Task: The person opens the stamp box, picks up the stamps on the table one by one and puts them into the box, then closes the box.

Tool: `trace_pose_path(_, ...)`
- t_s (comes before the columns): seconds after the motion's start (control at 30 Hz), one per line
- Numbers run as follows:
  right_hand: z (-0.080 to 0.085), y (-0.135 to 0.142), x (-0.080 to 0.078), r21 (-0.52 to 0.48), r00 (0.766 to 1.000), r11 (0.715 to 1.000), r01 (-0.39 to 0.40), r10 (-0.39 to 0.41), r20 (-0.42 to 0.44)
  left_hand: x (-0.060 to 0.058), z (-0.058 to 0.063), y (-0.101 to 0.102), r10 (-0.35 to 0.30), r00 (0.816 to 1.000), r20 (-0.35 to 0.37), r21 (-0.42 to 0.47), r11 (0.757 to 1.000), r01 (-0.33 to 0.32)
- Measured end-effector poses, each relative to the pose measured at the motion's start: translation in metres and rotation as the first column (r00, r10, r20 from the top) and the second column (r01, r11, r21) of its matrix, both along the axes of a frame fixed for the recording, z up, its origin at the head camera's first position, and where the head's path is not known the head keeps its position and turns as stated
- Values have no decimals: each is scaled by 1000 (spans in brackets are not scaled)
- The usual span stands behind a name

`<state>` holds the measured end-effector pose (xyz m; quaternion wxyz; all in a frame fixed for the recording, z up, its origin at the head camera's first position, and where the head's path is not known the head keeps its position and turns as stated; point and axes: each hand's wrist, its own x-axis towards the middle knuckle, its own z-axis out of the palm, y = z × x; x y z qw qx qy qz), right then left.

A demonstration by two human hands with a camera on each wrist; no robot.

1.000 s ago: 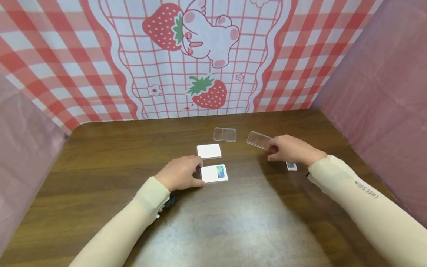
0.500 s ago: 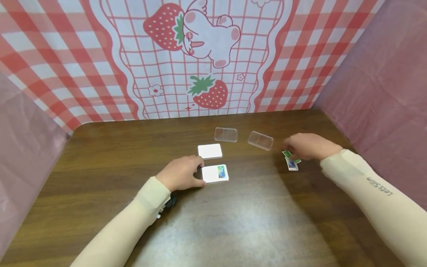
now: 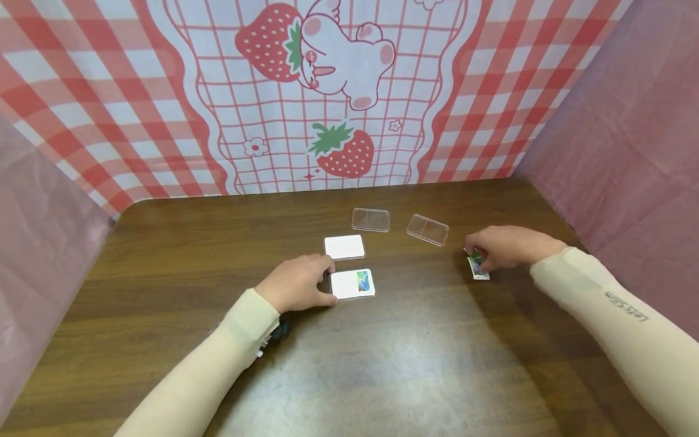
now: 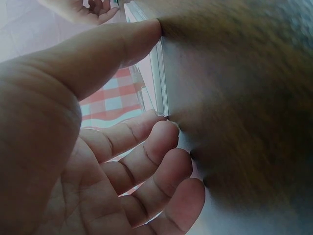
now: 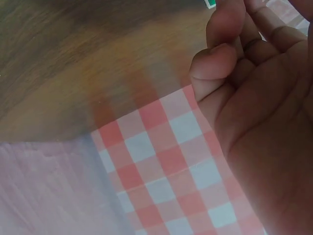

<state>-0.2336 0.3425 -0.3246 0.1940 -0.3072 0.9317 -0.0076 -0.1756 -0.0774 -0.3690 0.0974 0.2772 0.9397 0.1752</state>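
My left hand (image 3: 297,283) spans the left end of a flat, clear-edged case (image 3: 343,285) with a white face and a small blue-green picture (image 3: 364,281) on its right half. Thumb and index finger hold its two left corners; the left wrist view shows the case edge (image 4: 160,81) between them. At the right, my right hand (image 3: 510,246) pinches a small green stamp-like picture (image 3: 476,255), mostly covered by the fingers. A second, bluish one (image 3: 481,277) with a white edge lies under the fingertips on the wooden table (image 3: 415,340).
Just behind the held case lies another white-faced case (image 3: 344,247). Farther back are two clear plastic lids (image 3: 371,220), the right one (image 3: 428,230) turned at a slant. A checked cloth (image 3: 486,103) hangs behind the table, with a pink cloth (image 3: 595,139) along the right side.
My right hand has moved right, off the slanted clear lid, to the small pictures, and its fingers now close over the green one. My left hand stays at the case.
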Motion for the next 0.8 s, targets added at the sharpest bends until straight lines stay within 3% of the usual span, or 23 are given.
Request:
trace_pose_path(0.27, -2, 0, 1, 35, 999, 999, 26, -27, 22, 0, -1, 0, 3, 1000, 2, -2, 1000, -3)
trace_pose_path(0.5, -4, 2, 1, -14, 1000, 1000, -6, 6, 20, 0, -1, 0, 7, 1000, 5, -7, 1000, -7)
trace_pose_path(0.8, -4, -1, 2, -22, 997, 999, 38, -37, 70, -1, -1, 0, 3, 1000, 2, -10, 1000, -3)
